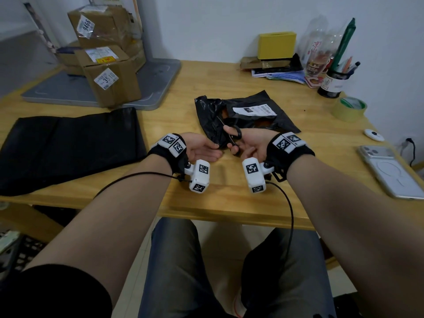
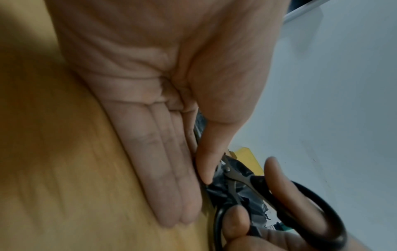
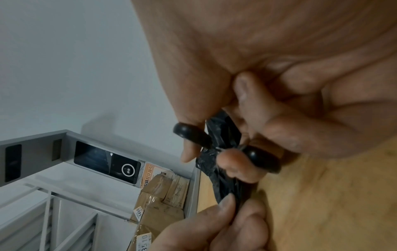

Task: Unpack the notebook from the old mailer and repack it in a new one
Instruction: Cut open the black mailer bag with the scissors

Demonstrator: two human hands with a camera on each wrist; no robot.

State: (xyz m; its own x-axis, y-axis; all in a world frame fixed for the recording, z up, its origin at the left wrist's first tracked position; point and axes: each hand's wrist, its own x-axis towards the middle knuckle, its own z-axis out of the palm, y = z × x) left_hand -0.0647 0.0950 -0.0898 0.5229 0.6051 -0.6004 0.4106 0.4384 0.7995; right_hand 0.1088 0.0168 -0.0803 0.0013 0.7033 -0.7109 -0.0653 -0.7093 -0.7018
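While my left hand (image 1: 205,150) grip pinches old mailer (image 1: 243,115) edge on desk (image 1: 229,198), right hand (image 1: 249,145) grip holds scissors (image 1: 232,136), blades in black plastic.

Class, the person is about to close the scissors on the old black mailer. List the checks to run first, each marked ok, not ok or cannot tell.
1. Right hand grips the scissors through both loops: ok.
2. Left hand pinches the old mailer edge beside the blades: ok.
3. Left fingers clear of the blades: cannot tell; the thumb lies very close.
4. Notebook clear of the cut line: cannot tell; it is hidden inside.
5. New mailer laid flat at the left: ok.
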